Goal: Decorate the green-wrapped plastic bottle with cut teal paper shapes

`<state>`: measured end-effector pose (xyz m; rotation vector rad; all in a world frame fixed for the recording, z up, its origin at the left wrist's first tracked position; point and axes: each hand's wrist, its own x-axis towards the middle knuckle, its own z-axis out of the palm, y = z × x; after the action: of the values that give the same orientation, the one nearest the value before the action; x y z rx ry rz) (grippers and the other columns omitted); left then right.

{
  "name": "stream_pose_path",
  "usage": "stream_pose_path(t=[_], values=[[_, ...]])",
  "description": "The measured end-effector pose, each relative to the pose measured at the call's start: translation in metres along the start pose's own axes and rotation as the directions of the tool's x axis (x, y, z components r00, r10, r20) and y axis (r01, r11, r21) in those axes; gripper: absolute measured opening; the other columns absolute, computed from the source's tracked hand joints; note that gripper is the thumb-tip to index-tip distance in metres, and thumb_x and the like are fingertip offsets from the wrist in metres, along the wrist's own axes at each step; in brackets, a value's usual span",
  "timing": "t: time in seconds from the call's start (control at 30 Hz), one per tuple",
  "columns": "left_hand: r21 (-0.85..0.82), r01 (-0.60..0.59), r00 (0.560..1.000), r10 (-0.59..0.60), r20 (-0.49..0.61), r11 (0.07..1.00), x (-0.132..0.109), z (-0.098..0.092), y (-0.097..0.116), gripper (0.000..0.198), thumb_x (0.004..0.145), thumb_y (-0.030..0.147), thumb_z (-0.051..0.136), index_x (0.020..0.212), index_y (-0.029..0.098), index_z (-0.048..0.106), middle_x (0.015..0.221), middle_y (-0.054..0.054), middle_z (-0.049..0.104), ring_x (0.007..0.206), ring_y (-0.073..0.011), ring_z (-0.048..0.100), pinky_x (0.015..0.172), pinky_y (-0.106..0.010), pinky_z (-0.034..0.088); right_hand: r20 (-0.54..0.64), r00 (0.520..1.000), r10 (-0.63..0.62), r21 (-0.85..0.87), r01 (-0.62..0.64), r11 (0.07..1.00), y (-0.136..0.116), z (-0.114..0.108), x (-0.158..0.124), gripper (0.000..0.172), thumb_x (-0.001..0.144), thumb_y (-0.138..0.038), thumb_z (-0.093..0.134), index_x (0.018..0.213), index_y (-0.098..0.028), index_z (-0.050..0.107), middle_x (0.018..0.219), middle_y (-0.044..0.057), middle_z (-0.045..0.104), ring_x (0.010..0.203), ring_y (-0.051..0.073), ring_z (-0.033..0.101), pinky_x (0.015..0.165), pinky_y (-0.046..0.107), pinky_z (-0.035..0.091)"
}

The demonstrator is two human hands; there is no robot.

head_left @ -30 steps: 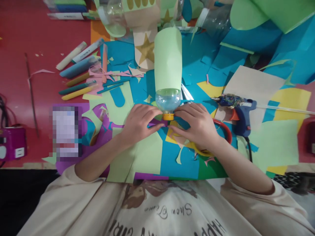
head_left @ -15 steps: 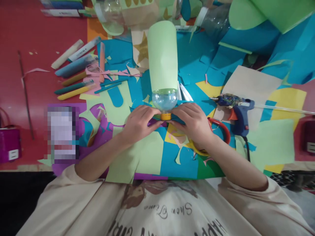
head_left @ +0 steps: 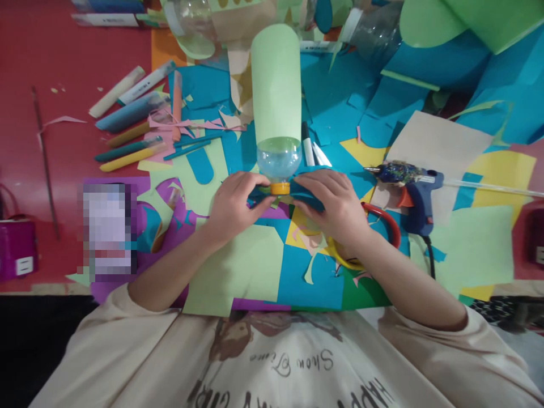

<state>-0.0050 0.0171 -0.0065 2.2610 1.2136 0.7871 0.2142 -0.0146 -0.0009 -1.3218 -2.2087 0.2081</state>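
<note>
A clear bottle (head_left: 278,158) wrapped in light green paper (head_left: 276,85) lies in the middle with its orange cap (head_left: 280,188) toward me. Close to the cap's left side is my left hand (head_left: 238,201), thumb and fingers closed on the edge of a blue piece of paper (head_left: 306,196). My right hand (head_left: 334,204) pinches the same blue piece to the right of the cap. The blue piece passes beneath the bottle neck, where part of it is hidden.
A blue glue gun (head_left: 419,198) lies at the right, near red-and-yellow scissors (head_left: 385,218) partly under my right forearm. Markers (head_left: 127,113) and a blurred phone (head_left: 108,229) are at the left. Paper scraps and clear bottles (head_left: 374,34) surround the work.
The wrapped bottle and its cap have shifted slightly left and away from me. My hands have moved slightly, with the fingertips a little farther from the cap and more of the blue piece showing.
</note>
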Motion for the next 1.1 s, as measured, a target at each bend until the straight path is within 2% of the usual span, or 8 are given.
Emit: stream_pose_path(t=[0.13, 0.37, 0.43, 0.5, 0.57, 0.7, 0.87, 1.1], values=[[-0.014, 0.038, 0.999, -0.038, -0.033, 0.999, 0.003, -0.002, -0.006, 0.018, 0.088, 0.041, 0.06, 0.094, 0.024, 0.062, 0.094, -0.004, 0.071, 0.089, -0.021, 0.065, 0.082, -0.035, 0.05, -0.068, 0.998, -0.016, 0.035, 0.019, 0.999, -0.003, -0.003, 0.0, 0.034, 0.094, -0.031, 0.054, 0.125, -0.019, 0.058, 0.118, 0.015, 0.07, 0.111, 0.029, 0.064, 0.093, 0.046, 0.052], [-0.133, 0.097, 0.995, -0.099, -0.01, 0.986, 0.009, -0.025, -0.007, 0.028, 0.088, 0.049, 0.057, 0.101, 0.025, 0.064, 0.107, -0.006, 0.068, 0.105, -0.0255, 0.061, 0.095, -0.04, 0.046, 0.081, 0.996, -0.045, 0.091, 0.037, 0.995, -0.002, -0.008, -0.001, 0.045, 0.094, -0.028, 0.052, 0.139, -0.022, 0.048, 0.134, 0.013, 0.063, 0.129, 0.03, 0.055, 0.107, 0.051, 0.045], [-0.171, 0.094, 0.991, -0.108, -0.077, 0.981, 0.012, -0.036, -0.013, 0.027, 0.091, 0.049, 0.051, 0.099, 0.027, 0.064, 0.106, -0.005, 0.066, 0.106, -0.0251, 0.06, 0.097, -0.041, 0.044, 0.082, 0.996, -0.035, 0.087, 0.027, 0.996, -0.002, -0.008, -0.001, 0.044, 0.095, -0.03, 0.051, 0.138, -0.022, 0.049, 0.134, 0.013, 0.063, 0.129, 0.03, 0.055, 0.107, 0.052, 0.045], [-0.13, 0.143, 0.974, -0.163, -0.159, 0.981, 0.014, -0.044, -0.025, 0.025, 0.094, 0.046, 0.046, 0.091, 0.028, 0.063, 0.094, -0.005, 0.064, 0.095, -0.0236, 0.06, 0.092, -0.041, 0.044, 0.067, 0.998, -0.015, 0.083, 0.009, 0.996, -0.001, -0.008, -0.001, 0.042, 0.095, -0.031, 0.05, 0.136, -0.022, 0.051, 0.132, 0.014, 0.065, 0.127, 0.031, 0.057, 0.105, 0.052, 0.047], [-0.028, 0.242, 0.953, -0.243, -0.179, 0.97, 0.014, -0.047, -0.041, 0.018, 0.087, 0.04, 0.061, 0.075, 0.027, 0.057, 0.081, -0.003, 0.056, 0.088, -0.0226, 0.056, 0.093, -0.04, 0.042, 0.04, 0.999, 0.016, 0.092, -0.02, 0.996, -0.001, -0.008, -0.001, 0.039, 0.094, -0.03, 0.05, 0.132, -0.022, 0.054, 0.127, 0.014, 0.067, 0.123, 0.031, 0.06, 0.102, 0.052, 0.049], [0.046, 0.344, 0.915, -0.324, -0.24, 0.938, 0.011, -0.043, -0.062, 0.025, 0.071, 0.031, 0.076, 0.076, 0.025, 0.052, 0.084, -0.004, 0.05, 0.107, -0.0289, 0.05, 0.098, -0.043, 0.038, -0.028, 0.999, 0.024, 0.14, -0.02, 0.99, 0.0, -0.008, -0.001, 0.031, 0.092, -0.026, 0.053, 0.123, -0.02, 0.058, 0.117, 0.013, 0.072, 0.115, 0.029, 0.064, 0.097, 0.048, 0.052], [0.102, 0.329, 0.93, -0.304, -0.207, 0.939, 0.011, -0.041, -0.061, 0.025, 0.068, 0.021, 0.075, 0.082, 0.025, 0.054, 0.089, -0.005, 0.05, 0.107, -0.0308, 0.048, 0.101, -0.048, 0.034, -0.069, 0.997, -0.017, 0.122, 0.025, 0.992, 0.0, -0.007, -0.001, 0.025, 0.091, -0.022, 0.056, 0.115, -0.018, 0.059, 0.109, 0.013, 0.074, 0.11, 0.028, 0.067, 0.091, 0.044, 0.056], [-0.014, 0.352, 0.923, -0.349, -0.163, 0.936, 0.019, -0.054, -0.058, 0.028, 0.06, 0.0, 0.067, 0.075, 0.022, 0.056, 0.085, 0.0, 0.049, 0.089, -0.018, 0.049, 0.088, -0.037, 0.045, -0.105, 0.994, -0.001, 0.152, 0.017, 0.988, -0.002, -0.01, 0.001, 0.013, 0.085, -0.012, 0.05, 0.088, -0.023, 0.058, 0.097, 0.01, 0.076, 0.098, 0.027, 0.07, 0.082, 0.043, 0.056]])
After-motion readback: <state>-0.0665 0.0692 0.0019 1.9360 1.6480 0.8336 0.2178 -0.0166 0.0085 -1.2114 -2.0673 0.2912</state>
